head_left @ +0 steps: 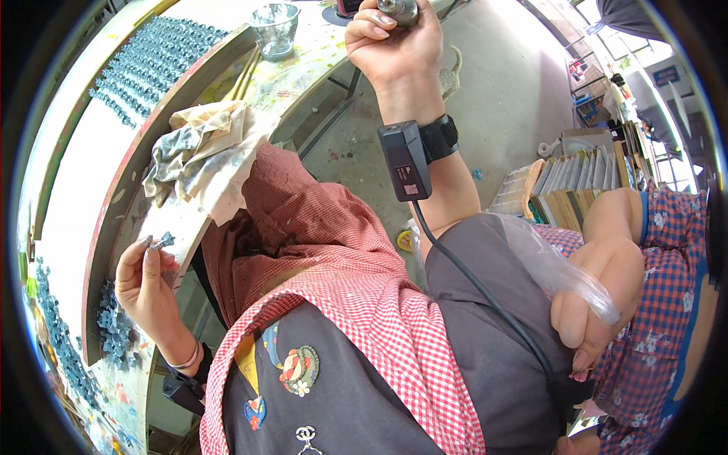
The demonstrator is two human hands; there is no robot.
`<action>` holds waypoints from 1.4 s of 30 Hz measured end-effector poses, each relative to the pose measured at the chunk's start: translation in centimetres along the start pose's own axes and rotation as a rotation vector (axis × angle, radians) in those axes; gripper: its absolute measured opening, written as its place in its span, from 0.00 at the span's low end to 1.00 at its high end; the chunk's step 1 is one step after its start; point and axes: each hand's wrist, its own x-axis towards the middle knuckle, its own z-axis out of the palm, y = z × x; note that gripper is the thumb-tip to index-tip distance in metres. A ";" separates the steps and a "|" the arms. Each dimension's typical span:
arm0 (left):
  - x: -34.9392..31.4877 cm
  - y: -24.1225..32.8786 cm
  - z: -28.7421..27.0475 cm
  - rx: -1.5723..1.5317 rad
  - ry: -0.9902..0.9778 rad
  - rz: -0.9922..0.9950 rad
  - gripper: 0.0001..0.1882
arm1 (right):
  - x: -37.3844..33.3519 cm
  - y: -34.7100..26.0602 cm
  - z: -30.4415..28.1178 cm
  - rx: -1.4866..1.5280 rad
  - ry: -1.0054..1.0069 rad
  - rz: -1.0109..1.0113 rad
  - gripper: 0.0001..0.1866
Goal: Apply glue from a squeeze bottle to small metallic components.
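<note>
Between thumb and fingers, my left hand [148, 284] pinches a small blue-grey molded piece [164, 241] over the table's near edge. More pieces of similar colour lie in a heap [115, 326] beside that hand. At the top of the view, my right hand [402, 57] is raised and closed around a dark grey, rounded, shiny object [400, 10]; the picture's edge cuts it off, so its kind cannot be told. A stained beige cloth [201, 148] lies on the table between my hands. A clear cup [275, 30] with grey-blue smears stands farther along.
Rows of blue-grey pieces [152, 64] cover a white board behind a raised wooden rail [125, 178]. Thin sticks [244, 76] lie near the cup. At right sits a person in plaid, whose hand [599, 292] holds clear plastic [557, 262]. Panels [580, 174] stand upright behind them.
</note>
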 end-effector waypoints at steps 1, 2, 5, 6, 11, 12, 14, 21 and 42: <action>0.0 0.0 -0.1 -0.003 0.012 0.000 0.08 | -0.1 0.0 0.0 0.001 0.002 0.000 0.20; 0.0 -0.1 -0.2 0.002 -0.019 0.002 0.08 | -0.1 -0.1 0.0 -0.004 0.005 -0.001 0.20; 0.0 -0.2 -0.2 0.006 -0.014 0.002 0.08 | -0.2 -0.3 0.1 -0.001 0.001 -0.006 0.20; 0.0 -0.1 -0.2 0.006 -0.017 0.006 0.08 | -0.2 -0.3 0.1 0.000 0.002 -0.004 0.20; -0.1 0.1 0.2 0.003 0.019 0.001 0.07 | -0.3 -0.4 0.1 -0.003 0.001 -0.005 0.20; -0.2 0.1 0.2 0.006 0.027 0.004 0.07 | -0.4 -0.4 0.2 -0.004 0.001 -0.006 0.20; -0.2 0.1 0.3 0.010 0.036 0.004 0.07 | -0.4 -0.5 0.2 -0.002 0.002 -0.003 0.20; -0.2 0.1 0.2 0.004 0.012 0.010 0.07 | -0.5 -0.6 0.1 -0.008 0.006 -0.009 0.19; -0.5 0.3 0.2 -0.007 0.010 0.004 0.07 | -0.6 -0.6 0.2 -0.013 0.006 -0.001 0.19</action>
